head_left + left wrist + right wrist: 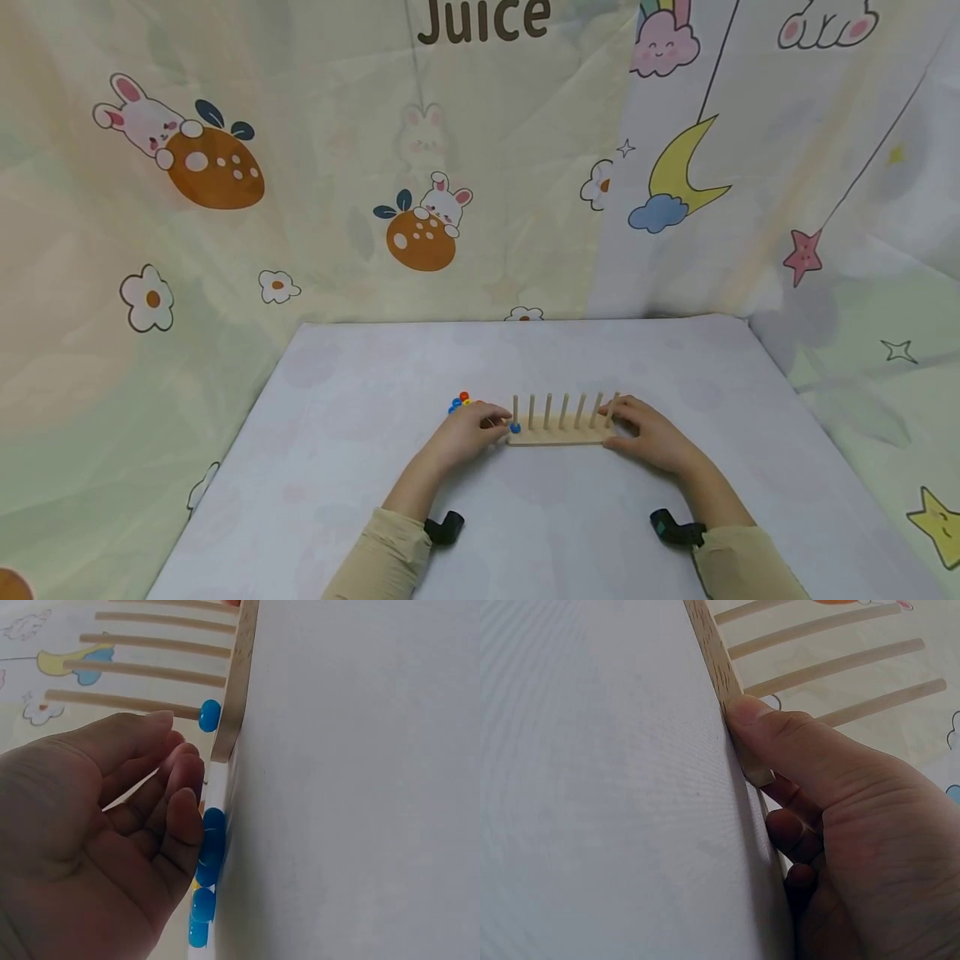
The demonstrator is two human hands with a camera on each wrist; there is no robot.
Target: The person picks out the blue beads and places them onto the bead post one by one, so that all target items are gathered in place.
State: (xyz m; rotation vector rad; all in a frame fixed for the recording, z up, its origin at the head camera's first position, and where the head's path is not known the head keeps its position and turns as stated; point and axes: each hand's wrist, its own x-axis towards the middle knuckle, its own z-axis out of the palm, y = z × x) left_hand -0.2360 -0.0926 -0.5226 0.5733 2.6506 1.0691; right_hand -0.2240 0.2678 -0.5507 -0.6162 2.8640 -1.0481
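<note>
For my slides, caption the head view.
Right hand holds the pegged rack; left hand beside its one blue bead.

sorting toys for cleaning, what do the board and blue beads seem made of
Board: looks like bare, matt wood, pale tan with short dark grain flecks. Blue beads: probably glossy plastic, from their smooth surface and faint sheen, though painted wood is possible.

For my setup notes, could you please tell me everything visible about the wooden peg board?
The peg board looks like pale, dark-flecked wood: a long base with seven thin upright pegs in one row. It rests on the pale table, running left to right. One blue bead sits low on the leftmost peg. The right hand grips its right end.
</note>
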